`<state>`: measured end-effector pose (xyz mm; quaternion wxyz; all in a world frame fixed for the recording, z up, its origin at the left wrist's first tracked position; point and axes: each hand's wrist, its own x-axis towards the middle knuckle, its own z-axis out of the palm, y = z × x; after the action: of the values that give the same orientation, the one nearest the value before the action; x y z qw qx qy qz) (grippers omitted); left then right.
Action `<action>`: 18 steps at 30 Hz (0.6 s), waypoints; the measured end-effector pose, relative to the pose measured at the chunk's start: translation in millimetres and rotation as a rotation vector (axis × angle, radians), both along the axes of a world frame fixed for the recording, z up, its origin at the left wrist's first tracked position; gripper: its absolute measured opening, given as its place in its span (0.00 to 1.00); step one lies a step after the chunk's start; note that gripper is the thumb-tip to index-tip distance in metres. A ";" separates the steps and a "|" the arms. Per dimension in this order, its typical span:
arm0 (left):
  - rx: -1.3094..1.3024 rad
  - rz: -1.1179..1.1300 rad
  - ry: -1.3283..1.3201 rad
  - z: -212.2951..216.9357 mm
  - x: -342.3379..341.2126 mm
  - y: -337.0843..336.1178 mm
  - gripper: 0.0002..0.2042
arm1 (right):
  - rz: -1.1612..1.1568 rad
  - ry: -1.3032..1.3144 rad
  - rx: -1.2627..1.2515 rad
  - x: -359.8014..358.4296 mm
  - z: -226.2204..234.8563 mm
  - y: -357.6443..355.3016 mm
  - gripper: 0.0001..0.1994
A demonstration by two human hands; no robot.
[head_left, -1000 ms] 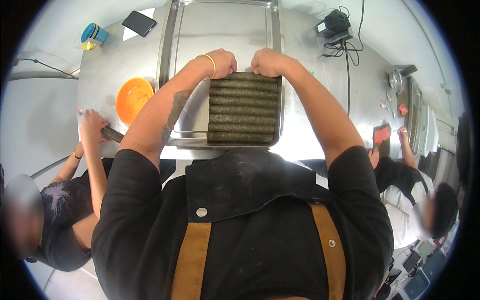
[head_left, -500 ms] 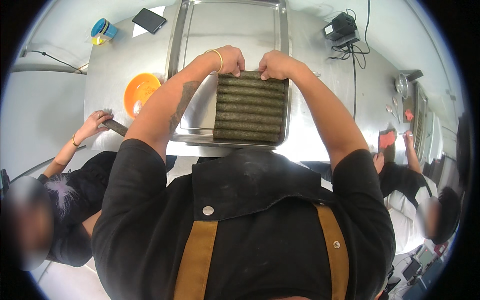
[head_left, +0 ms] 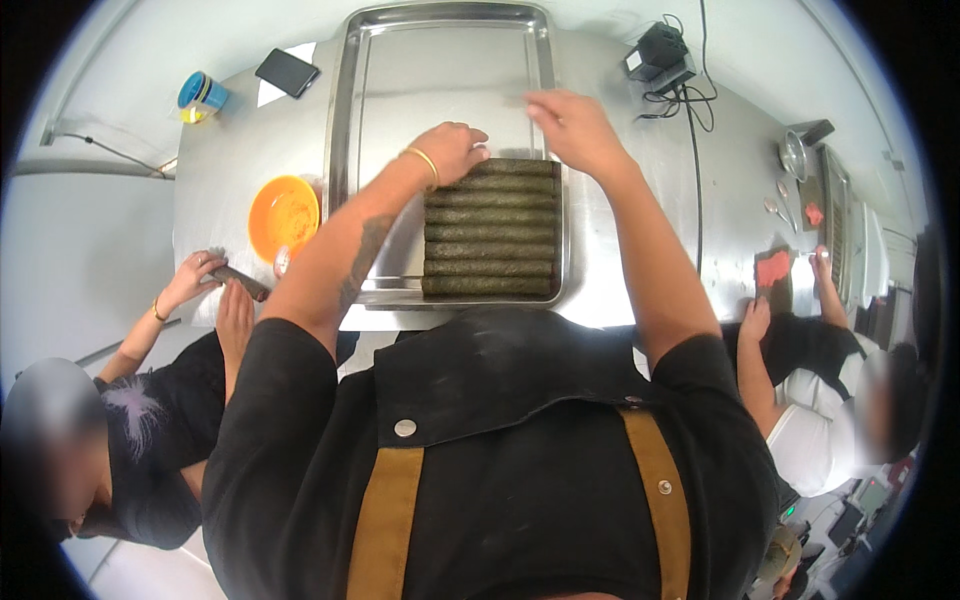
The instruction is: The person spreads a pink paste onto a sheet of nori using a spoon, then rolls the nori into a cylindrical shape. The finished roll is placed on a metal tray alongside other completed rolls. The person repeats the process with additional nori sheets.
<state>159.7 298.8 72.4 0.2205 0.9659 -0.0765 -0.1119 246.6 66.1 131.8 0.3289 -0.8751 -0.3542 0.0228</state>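
Observation:
Several dark green seaweed rolls (head_left: 490, 230) lie side by side in the near right part of a large metal tray (head_left: 345, 110). My left hand (head_left: 455, 152) is at the far left corner of the rolls. Its thumb and forefinger are apart, with nothing visible between them. My right hand (head_left: 578, 128) is raised beyond the far right corner of the rolls, its fingers stretched to the left and holding nothing; the fingertips are slightly blurred.
An orange bowl (head_left: 283, 190) stands left of the tray, near a co-worker's hands holding a dark roll (head_left: 240, 282). Farther back are a phone (head_left: 287, 72) and blue cup (head_left: 205, 92). Rightward are black boxes with cables (head_left: 660, 55) and another co-worker handling a red-topped dark sheet (head_left: 772, 268).
Both hands have let go of the farthest roll. My right hand has lifted away, and my left has shifted slightly left. The left co-worker's second hand has come to the dark roll.

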 end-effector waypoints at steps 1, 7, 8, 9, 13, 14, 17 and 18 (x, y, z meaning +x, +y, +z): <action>-0.010 0.038 -0.051 -3.9 -4.2 -11.4 0.19 | -0.102 -0.029 0.130 -7.2 2.0 -18.9 0.15; -0.031 0.105 -0.211 -29.2 -17.7 -72.2 0.16 | -0.464 -0.088 0.130 -104.3 -30.6 -136.7 0.14; -0.032 0.111 -0.247 -32.7 -18.0 -76.3 0.16 | -0.468 -0.097 0.080 -125.9 -39.2 -153.5 0.13; -0.029 0.115 -0.274 -35.5 -18.1 -78.3 0.15 | -0.481 -0.080 0.013 -148.1 -46.7 -169.6 0.13; -0.034 0.105 -0.308 -42.6 -16.7 -78.3 0.14 | -0.614 0.108 -0.099 -232.0 -66.2 -216.3 0.14; -0.040 0.104 -0.249 -42.5 -16.5 -77.2 0.15 | -0.632 0.120 -0.109 -247.6 -68.8 -224.5 0.15; -0.044 0.122 -0.226 -36.1 -25.3 -83.6 0.24 | -0.726 0.176 -0.136 -286.3 -75.0 -243.4 0.16; 0.024 0.109 -0.310 -32.4 -35.0 -90.1 0.27 | -0.747 0.167 -0.136 -296.1 -76.7 -250.7 0.17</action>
<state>124.7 208.7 40.0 0.2003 0.9769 -0.0557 0.0496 -49.5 -184.6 55.1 0.2836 -0.9587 0.0193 -0.0041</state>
